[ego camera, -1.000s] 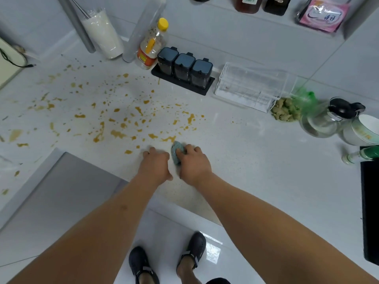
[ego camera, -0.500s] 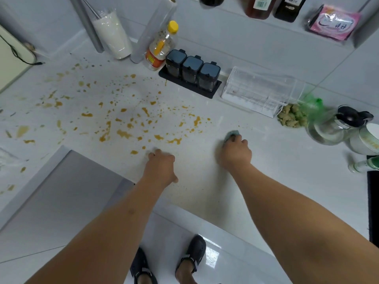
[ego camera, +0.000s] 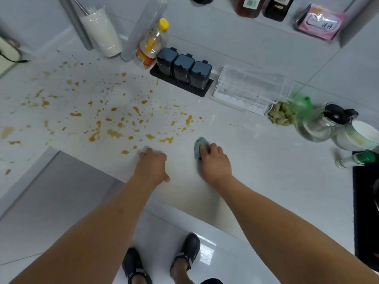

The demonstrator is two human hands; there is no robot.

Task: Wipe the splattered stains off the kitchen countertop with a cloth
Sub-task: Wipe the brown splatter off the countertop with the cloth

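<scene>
Pressing the cloth [ego camera: 199, 147], right hand [ego camera: 213, 162] fingers [ego camera: 205, 149] curl.

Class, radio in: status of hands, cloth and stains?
Right hand presses small blue-green cloth. Left hand resting on white countertop. Orange-brown stains remain left. Nothing blocking.

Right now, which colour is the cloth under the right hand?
Blue-green; the cloth shows under the right hand in the head view.
</scene>
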